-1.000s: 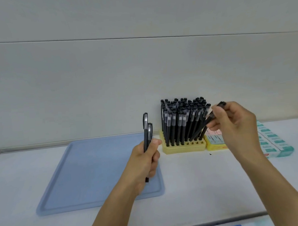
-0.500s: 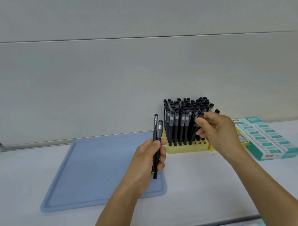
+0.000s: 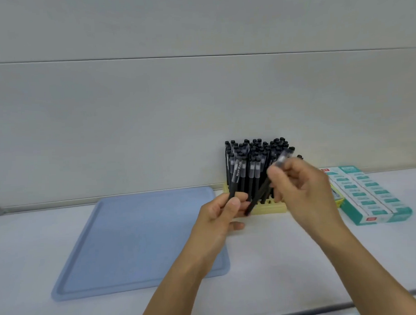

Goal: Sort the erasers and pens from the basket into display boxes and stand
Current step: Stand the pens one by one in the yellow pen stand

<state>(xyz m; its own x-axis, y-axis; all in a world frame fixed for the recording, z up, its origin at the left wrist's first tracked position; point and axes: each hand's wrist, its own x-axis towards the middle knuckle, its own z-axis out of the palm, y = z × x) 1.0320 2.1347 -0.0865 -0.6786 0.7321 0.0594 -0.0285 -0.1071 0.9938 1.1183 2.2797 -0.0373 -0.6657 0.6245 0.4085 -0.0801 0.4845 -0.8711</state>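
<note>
1. The left hand [image 3: 219, 212] grips one black pen [image 3: 236, 180] low on its barrel, cap end up, right in front of the yellow stand [image 3: 272, 208]. Held upright and close, the pen sits in reserve where the other hand can reach it.

2. The right hand [image 3: 304, 189] pinches a second pen [image 3: 262, 190] near its cap, between thumb and fingertips. This pen slants down to the left, its tip close to the left hand's fingers and over the stand's front edge. The high grip likely leaves the tip free to be steered into a hole.

3. The stand is packed with upright black pens [image 3: 256, 160], caps up. I judge the pen step nearly done, and a free hole probably lies at the front, though the hands hide that row, so I cannot confirm it.

4. Erasers [image 3: 368, 194] in green-and-white sleeves lie in neat rows in a display box [image 3: 374, 218] on the tabletop [image 3: 300, 260], just right of the stand. A smaller yellow box [image 3: 337, 196] shows between the two, mostly hidden by the right wrist.

5. A blue tray [image 3: 134, 242] lies flat to the left, beneath the left forearm. No basket is in view.
</note>
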